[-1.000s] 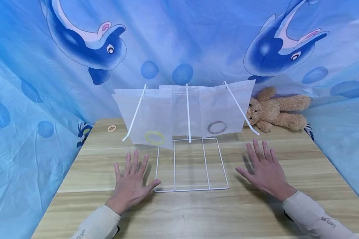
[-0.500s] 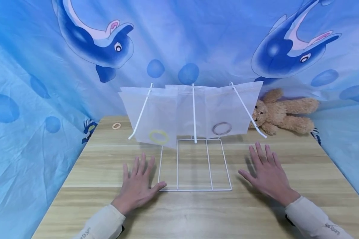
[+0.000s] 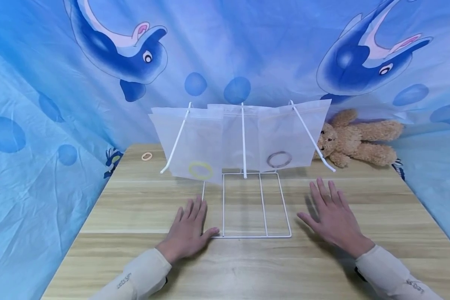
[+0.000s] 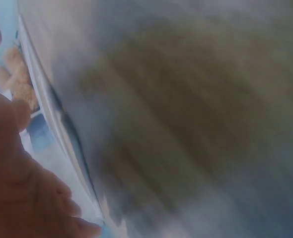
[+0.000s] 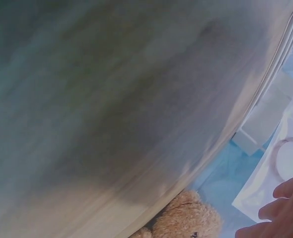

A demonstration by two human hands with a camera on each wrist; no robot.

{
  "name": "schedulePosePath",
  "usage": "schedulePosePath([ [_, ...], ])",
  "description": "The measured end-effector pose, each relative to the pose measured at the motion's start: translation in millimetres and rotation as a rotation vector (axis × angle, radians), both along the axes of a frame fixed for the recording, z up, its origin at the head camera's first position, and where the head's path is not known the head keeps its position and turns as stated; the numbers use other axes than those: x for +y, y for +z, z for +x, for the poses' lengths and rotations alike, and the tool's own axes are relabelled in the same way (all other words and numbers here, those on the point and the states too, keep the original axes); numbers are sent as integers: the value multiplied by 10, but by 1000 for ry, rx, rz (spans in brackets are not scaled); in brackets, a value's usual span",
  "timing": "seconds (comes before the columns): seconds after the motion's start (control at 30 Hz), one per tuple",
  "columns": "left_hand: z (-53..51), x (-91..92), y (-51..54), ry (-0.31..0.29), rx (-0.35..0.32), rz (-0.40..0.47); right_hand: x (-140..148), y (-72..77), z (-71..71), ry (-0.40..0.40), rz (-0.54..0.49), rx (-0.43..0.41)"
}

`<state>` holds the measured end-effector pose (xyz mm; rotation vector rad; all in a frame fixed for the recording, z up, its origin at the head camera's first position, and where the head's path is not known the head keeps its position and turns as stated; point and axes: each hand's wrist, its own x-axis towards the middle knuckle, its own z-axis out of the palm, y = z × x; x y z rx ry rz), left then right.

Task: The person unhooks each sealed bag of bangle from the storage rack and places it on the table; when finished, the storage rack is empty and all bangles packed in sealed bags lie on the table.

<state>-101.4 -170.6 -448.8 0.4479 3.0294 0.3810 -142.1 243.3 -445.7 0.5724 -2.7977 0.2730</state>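
My left hand (image 3: 187,233), fingers straight, lies over the front left corner of a white wire rack's base (image 3: 251,237); whether it touches the wire or only the table I cannot tell. Right of the rack, my right hand (image 3: 335,221) is spread palm down at the table, holding nothing. Three translucent zip bags hang on the rack's prongs: a left bag (image 3: 206,133) with a yellow ring (image 3: 200,163) in it, a middle bag (image 3: 232,141) whose contents are faint, and a right bag (image 3: 275,133) with a brownish-purple ring (image 3: 268,160).
A small wooden ring (image 3: 143,157) lies at the back left of the wood-grain table (image 3: 225,275). Behind the rack's right side, a brown teddy bear (image 3: 348,139) lies on its side. A blue dolphin-print curtain (image 3: 225,41) hangs close around the table.
My left hand has moved right, onto the corner of the rack's base, with its fingers closer together. The head view has shifted slightly. My right hand stays about where it was.
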Motion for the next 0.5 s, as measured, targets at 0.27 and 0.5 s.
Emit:
schedulePosePath([
  [0.27, 17, 48, -85, -24, -99, -80, 0, 44, 16, 21, -14, 26],
  [0.5, -31, 49, -151, -38, -84, -93, 39, 261, -169, 84, -40, 93],
])
